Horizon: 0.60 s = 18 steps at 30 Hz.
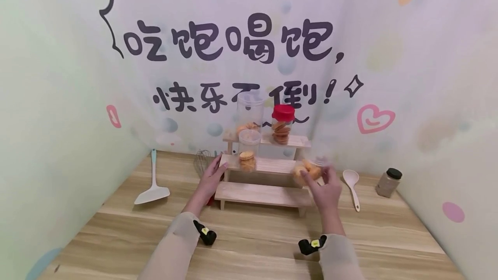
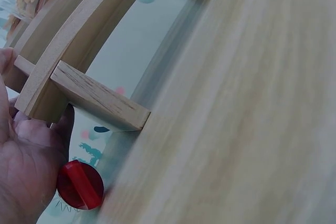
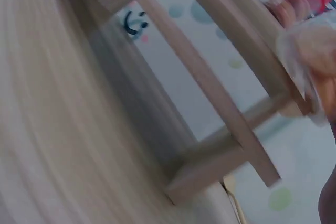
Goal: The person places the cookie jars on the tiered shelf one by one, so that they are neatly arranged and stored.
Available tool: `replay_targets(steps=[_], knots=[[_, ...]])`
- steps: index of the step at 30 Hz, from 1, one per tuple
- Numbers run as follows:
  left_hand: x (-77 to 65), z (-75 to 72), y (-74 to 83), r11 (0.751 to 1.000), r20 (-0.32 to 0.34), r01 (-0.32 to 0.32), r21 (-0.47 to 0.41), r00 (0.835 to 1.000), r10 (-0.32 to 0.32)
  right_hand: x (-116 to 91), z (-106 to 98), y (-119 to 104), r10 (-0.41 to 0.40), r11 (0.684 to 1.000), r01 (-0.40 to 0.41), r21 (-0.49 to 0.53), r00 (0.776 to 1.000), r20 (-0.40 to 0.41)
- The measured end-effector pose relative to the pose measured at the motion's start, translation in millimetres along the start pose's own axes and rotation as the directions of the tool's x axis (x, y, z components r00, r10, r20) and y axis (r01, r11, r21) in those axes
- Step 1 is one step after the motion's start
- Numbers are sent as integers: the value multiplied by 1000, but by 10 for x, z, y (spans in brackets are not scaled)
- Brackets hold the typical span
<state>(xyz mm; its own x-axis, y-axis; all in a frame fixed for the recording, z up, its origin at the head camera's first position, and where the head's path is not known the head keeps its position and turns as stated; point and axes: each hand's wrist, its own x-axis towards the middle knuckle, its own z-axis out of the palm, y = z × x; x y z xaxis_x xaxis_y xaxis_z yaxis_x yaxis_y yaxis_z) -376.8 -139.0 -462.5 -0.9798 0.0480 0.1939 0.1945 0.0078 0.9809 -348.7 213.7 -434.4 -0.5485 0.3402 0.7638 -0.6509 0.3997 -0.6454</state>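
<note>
My left hand (image 1: pixel 212 179) grips the left end of the middle shelf of a three-tier wooden display rack (image 1: pixel 256 191). In the left wrist view its fingers wrap behind the shelf end. At the rack's right end, my right hand (image 1: pixel 327 189) holds a clear jar (image 1: pixel 301 173) of orange ring-shaped snacks, tilted on its side by the middle shelf. On that shelf stands a small clear jar (image 1: pixel 249 152) with stacked biscuits. The top shelf bears a tall clear jar (image 1: pixel 250 109) and a red-lidded jar (image 1: pixel 282 126) of round biscuits.
A spatula (image 1: pixel 153 187) lies at the left, and a wire whisk (image 1: pixel 202 161) is behind my left hand. A red round end (image 2: pixel 80 184) shows below that hand. To the right are a pale spoon (image 1: pixel 352 185) and a black-lidded jar (image 1: pixel 389 182), near the wall.
</note>
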Motion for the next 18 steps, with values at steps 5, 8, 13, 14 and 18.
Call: replay_targets(steps=[5, 8, 13, 14, 18], knots=[[-7, -3, -25, 1000, -2, 0, -12, 1000, 0, -46, 173, -154, 75, 995, -57, -82, 967, 243], [-1, -8, -33, 1000, 3, -5, -20, 1000, 5, -60, 257, -233, 93, 995, -80, -50, 939, 332], [3, -10, -32, 1000, 7, -14, -13, 1000, 14, -87, 359, -266, 70, 996, -82, 17, 924, 375], [1, -8, -28, 1000, 6, -15, -11, 1000, 15, -90, 371, -278, 66, 996, -81, 25, 926, 371], [-5, -2, -15, 1000, -7, -12, 5, 1000, 12, -97, 377, -399, 66, 998, -70, -1, 930, 361]])
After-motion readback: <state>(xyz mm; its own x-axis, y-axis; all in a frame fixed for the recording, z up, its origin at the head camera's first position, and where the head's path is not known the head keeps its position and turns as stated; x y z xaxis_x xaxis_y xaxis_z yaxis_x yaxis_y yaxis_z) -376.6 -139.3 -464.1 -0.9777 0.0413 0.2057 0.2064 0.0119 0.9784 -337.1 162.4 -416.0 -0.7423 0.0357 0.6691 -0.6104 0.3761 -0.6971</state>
